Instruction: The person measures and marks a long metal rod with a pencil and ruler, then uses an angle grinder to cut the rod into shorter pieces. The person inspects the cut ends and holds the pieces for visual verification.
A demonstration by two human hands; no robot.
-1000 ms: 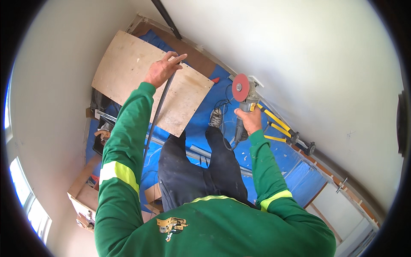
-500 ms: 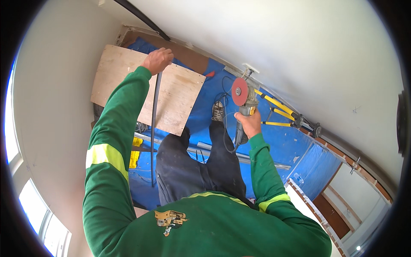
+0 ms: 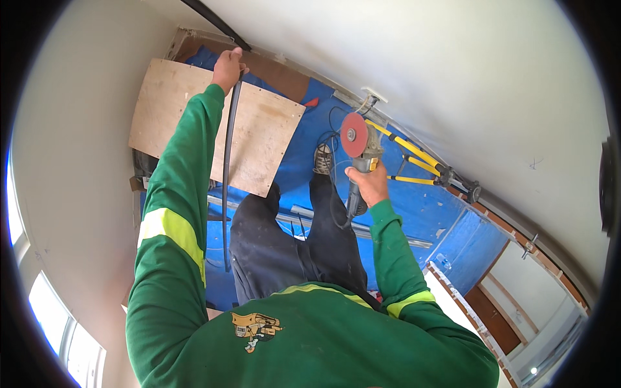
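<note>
My left hand (image 3: 228,68) grips the upper end of a long, narrow dark strip (image 3: 229,149), which hangs down past a light plywood board (image 3: 168,103) to near my legs. My right hand (image 3: 372,182) is closed round the body of an angle grinder (image 3: 355,187), its red disc (image 3: 356,128) facing up and left. A cord runs from the grinder's lower end. My trainer (image 3: 322,157) shows below the grinder on the blue sheet.
Blue sheeting (image 3: 409,207) covers the floor, with metal rails (image 3: 402,239) lying on it. Yellow folded tripod legs (image 3: 420,155) lean along the right wall near a socket (image 3: 375,95). A black pipe (image 3: 213,19) runs at the top, windows (image 3: 52,310) at the left.
My left hand has moved up and away from me, carrying the strip, which now stands more upright. My right hand and grinder shifted slightly left in the view.
</note>
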